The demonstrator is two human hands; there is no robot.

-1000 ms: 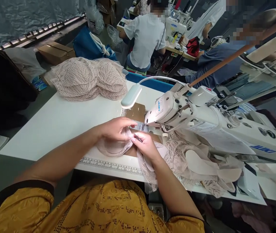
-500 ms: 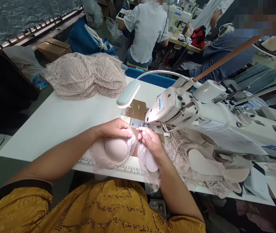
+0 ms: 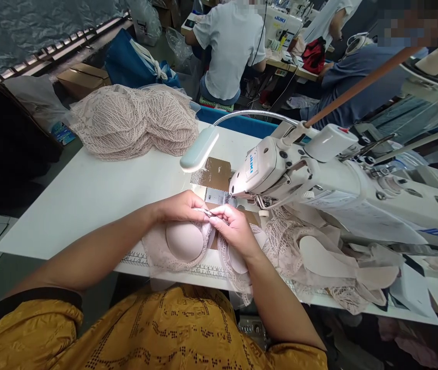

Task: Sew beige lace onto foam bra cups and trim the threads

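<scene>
A pale pink lace bra (image 3: 185, 242) with moulded cups lies at the table's front edge, over a printed ruler strip. My left hand (image 3: 186, 207) is closed on its upper edge above the left cup. My right hand (image 3: 235, 226) pinches the edge between the cups, its fingertips meeting those of the left. The right forearm covers part of the right cup. What lies exactly between the fingertips is too small to make out. Just beyond the hands are the needle area and metal plate (image 3: 215, 196) of a white sewing machine (image 3: 259, 167).
A stack of lace pieces (image 3: 134, 121) lies at the table's back left. A lamp (image 3: 199, 149) on a bendable neck hangs over the machine bed. More lace and cup pieces (image 3: 327, 257) lie right, under the machine arm. People (image 3: 230, 49) sit at machines behind.
My right hand has moved left and slightly down, so its fingertips now meet the left hand's at the bra's middle. The left hand stays nearly in place.
</scene>
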